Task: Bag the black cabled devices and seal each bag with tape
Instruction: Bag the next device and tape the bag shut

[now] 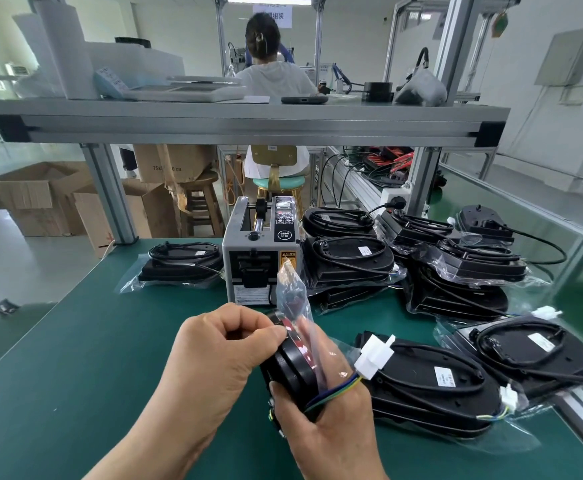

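A black cabled device (291,374) stands on edge over the green mat, partly inside a clear plastic bag (291,292) whose loose end sticks up. My right hand (331,420) grips the device from below, its coloured wires and white connector (374,358) trailing over the fingers. My left hand (220,355) pinches the bag's edge at the top of the device. The grey tape dispenser (262,251) stands just behind.
Several bagged black devices (348,261) are piled to the right, one lies at the left (182,263), and two lie at the near right (432,382). An aluminium shelf (248,123) spans overhead. A person (272,74) sits beyond it. Cardboard boxes (37,195) stand at the left.
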Available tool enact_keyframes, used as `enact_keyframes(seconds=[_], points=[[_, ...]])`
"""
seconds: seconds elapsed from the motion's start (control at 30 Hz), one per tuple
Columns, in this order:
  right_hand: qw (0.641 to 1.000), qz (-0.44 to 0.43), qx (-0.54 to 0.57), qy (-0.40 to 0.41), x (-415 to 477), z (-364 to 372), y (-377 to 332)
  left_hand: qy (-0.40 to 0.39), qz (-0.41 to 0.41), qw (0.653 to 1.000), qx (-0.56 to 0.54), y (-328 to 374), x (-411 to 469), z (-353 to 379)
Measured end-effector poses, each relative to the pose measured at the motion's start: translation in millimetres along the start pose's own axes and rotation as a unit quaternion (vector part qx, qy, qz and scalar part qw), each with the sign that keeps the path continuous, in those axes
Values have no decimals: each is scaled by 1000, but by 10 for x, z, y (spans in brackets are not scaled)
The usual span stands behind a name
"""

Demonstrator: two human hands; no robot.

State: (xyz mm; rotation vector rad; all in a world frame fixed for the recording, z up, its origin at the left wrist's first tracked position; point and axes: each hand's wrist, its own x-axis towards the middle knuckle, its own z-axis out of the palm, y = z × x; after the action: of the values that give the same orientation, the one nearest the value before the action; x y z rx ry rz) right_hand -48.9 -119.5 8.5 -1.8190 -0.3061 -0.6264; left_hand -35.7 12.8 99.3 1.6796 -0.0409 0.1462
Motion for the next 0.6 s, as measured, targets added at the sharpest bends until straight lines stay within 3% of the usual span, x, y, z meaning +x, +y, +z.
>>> enact_keyframes(seconds=[0.2,0.5,0.6], points=[[1000,-2,22,-16,-10,38,15,25,43,998,47,34,-45,18],[1000,-10,18,-16,7,23,29,44,46,998,13,-36,-59,60],[1000,-18,9,-10,18,9,12,28,18,998,-52,-51,-27,64]])
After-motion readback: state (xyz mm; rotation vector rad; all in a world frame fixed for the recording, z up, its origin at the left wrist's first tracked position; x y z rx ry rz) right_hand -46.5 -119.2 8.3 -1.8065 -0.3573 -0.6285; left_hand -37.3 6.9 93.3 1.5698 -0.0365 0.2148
